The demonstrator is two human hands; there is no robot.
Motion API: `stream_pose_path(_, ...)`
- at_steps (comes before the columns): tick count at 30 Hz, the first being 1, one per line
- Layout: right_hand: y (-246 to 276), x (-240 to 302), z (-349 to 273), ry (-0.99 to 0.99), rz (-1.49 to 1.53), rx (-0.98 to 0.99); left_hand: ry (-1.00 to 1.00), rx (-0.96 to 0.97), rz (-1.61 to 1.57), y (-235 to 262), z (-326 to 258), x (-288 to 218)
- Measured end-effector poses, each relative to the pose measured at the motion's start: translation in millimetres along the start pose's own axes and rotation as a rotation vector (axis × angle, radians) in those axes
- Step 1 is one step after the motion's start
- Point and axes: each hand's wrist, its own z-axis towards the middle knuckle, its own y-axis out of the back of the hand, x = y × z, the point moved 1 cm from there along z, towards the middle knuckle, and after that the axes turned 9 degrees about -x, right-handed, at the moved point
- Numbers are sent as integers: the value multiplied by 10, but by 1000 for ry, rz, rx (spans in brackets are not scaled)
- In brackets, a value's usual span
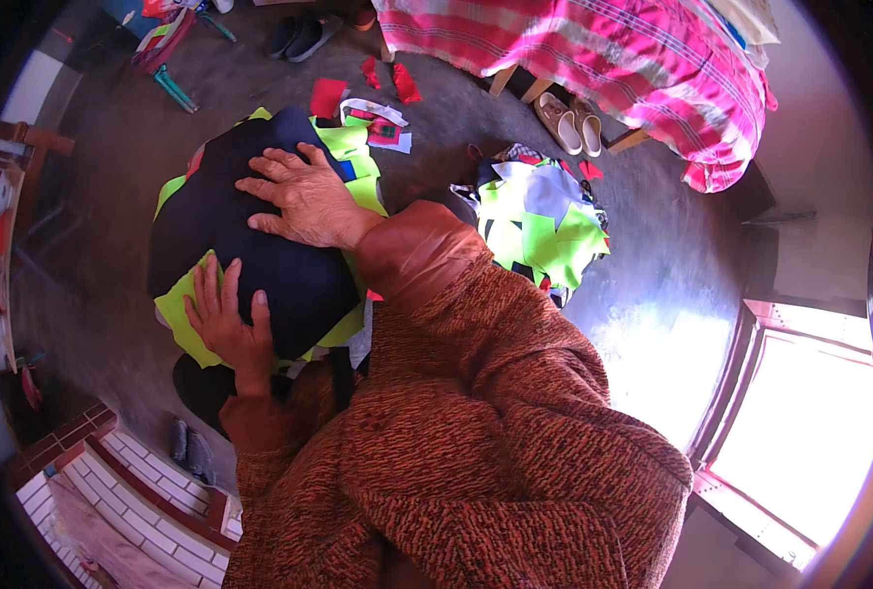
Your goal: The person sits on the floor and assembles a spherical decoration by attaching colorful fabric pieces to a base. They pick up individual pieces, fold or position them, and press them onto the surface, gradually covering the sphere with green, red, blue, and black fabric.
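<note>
A dark navy piece of cloth (289,280) lies over a pile of fabric pieces at the left, in front of me. Bright yellow-green fabric (183,312) sticks out from under it on several sides. My right hand (304,199) rests palm down on the upper part of the dark cloth, fingers spread. Lower and to the left, my left hand (228,319) lies flat, fingers apart, across the near left edge where dark cloth meets yellow-green fabric. Neither hand grips anything. What lies beneath the dark cloth is mostly hidden.
A second heap of green and white scraps (545,221) sits on the floor to the right. Red scraps (406,84) are scattered beyond the pile. Beige shoes (568,125) stand by a bed with a pink plaid cover (594,49). A small stool (169,83) is at far left.
</note>
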Motion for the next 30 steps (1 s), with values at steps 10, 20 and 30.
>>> stream_pose_path(10, 545, -322, -261, -107, 293, 15, 12, -3, 9, -45, -38, 25)
stream_pose_path(20, 1664, -1791, -3020, -1451, 748, -774, -11, 4, -45, -57, 11, -35)
stream_pose_path(30, 1019, -1797, -5030, -1987, 401, -591, -66, 25, -45, -56, 61, -91)
